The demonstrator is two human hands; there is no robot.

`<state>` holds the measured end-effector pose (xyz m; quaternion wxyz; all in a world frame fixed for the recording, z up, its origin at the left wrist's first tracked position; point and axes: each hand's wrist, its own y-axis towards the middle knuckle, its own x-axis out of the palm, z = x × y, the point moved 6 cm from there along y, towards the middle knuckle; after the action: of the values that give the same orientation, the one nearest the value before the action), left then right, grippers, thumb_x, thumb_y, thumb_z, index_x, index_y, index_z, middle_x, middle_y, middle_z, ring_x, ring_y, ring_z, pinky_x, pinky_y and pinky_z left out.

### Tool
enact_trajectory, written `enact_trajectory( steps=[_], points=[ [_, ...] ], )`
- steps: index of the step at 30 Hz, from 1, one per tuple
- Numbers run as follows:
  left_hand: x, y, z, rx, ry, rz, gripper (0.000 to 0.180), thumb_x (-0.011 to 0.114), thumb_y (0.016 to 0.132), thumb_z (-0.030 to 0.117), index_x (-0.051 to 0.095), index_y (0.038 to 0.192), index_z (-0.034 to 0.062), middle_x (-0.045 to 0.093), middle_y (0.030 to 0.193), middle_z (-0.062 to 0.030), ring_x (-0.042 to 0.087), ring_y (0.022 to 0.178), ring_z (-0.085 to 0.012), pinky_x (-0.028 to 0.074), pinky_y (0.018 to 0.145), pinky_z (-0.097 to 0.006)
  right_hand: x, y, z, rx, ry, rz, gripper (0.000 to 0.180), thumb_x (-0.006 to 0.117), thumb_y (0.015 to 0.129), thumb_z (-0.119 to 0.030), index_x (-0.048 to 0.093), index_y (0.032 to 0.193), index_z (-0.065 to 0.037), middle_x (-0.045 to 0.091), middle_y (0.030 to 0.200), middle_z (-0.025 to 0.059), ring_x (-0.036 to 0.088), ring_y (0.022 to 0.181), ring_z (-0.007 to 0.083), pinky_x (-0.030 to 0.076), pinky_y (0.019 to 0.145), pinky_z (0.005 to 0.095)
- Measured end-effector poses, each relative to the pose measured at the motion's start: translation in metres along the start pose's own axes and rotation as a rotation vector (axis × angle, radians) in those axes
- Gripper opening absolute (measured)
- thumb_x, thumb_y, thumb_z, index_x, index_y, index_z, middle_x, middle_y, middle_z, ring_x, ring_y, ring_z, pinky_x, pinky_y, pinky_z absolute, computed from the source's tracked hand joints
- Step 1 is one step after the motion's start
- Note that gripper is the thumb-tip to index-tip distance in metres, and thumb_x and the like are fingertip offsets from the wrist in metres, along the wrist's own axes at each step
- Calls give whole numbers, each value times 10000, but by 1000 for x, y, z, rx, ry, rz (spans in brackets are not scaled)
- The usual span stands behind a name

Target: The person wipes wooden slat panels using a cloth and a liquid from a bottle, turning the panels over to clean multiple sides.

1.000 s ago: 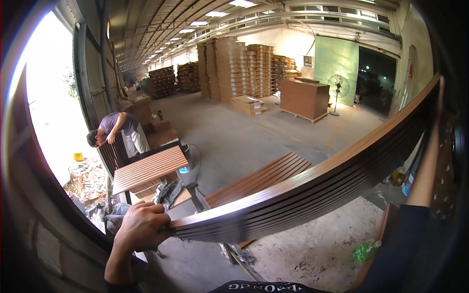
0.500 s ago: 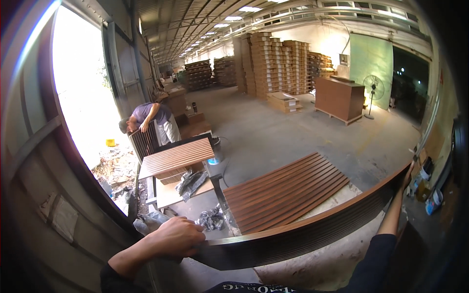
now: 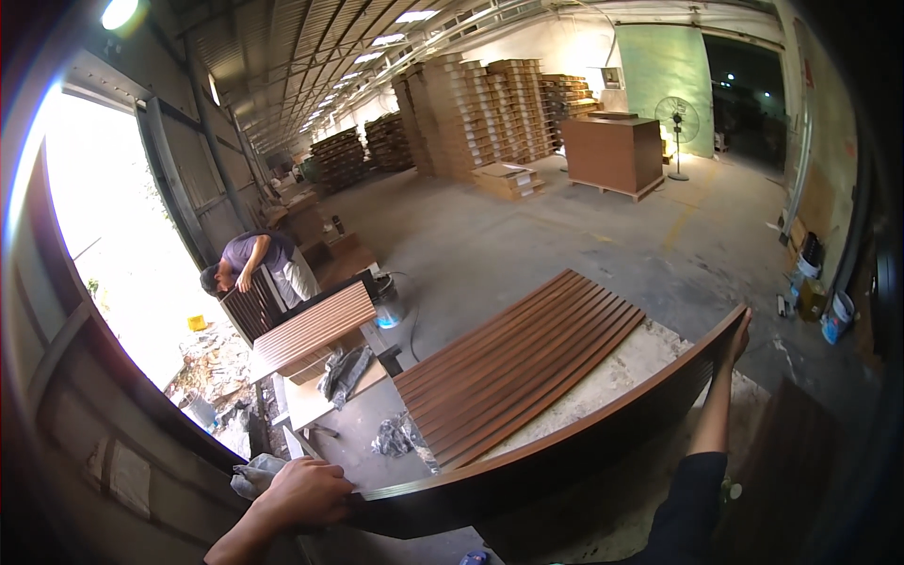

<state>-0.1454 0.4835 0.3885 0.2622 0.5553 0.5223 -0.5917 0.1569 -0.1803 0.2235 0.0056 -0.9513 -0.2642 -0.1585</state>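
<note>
A long dark-brown panel (image 3: 527,478) stands on edge across the space before me, held at both ends. My left hand (image 3: 306,492) is closed over its left end, knuckles up. At the far right end, my right hand (image 3: 741,336) grips the panel with that arm stretched out. Just beyond it lies a group of ribbed reddish-brown panels (image 3: 518,367), flat on a pale, stained surface (image 3: 629,369). The undersides of my fingers are hidden by the panel.
At left, a person (image 3: 259,264) bends over a dark slatted panel beside a table with a lighter ribbed panel (image 3: 315,325). Crumpled plastic (image 3: 391,440) lies on the floor. A brown boxy stack (image 3: 614,155), a standing fan (image 3: 677,132) and containers (image 3: 836,318) are at the right.
The held panel and both hands have shifted slightly left in view, with its right end lower-left. My view has turned a little, so the surroundings slide left.
</note>
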Motion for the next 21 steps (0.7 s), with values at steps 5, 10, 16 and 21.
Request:
enact_trajectory(
  steps=[5, 10, 16, 21],
  points=[
    [-3, -11, 1, -25, -34, 125, 196, 651, 657, 275, 626, 747, 102, 589, 780, -84, 612, 818, -274, 472, 749, -393, -29, 32, 0, -290, -139, 152, 625, 496, 896, -536, 601, 1088, 49, 624, 1018, 163, 591, 896, 237, 455, 796, 325],
    [-2, 2, 4, -29, -3, 230, 198, 671, 650, 225, 617, 788, 93, 572, 802, -87, 604, 840, -278, 478, 725, -401, 25, -161, -175, -1118, -295, 7, 604, 539, 902, -410, 392, 1330, -10, 432, 1329, 182, 404, 1250, 317, 301, 1040, 405],
    [4, -27, -17, -40, -74, 412, 211, 677, 704, 219, 613, 844, 75, 597, 836, -106, 617, 836, -274, 488, 745, -397, 93, -531, -218, -1614, -362, -1404, 866, 535, 689, -751, 534, 1211, -60, 587, 1125, 123, 531, 1102, 267, 391, 934, 415],
    [23, -102, -87, -216, -891, 1058, 329, 683, 780, 259, 580, 1004, 41, 628, 905, -104, 636, 867, -222, 511, 741, -362, 88, -618, -175, -1402, -707, -1513, 667, 789, 612, -424, 548, 1148, -109, 595, 931, 67, 589, 896, 230, 434, 845, 361]
  ],
)
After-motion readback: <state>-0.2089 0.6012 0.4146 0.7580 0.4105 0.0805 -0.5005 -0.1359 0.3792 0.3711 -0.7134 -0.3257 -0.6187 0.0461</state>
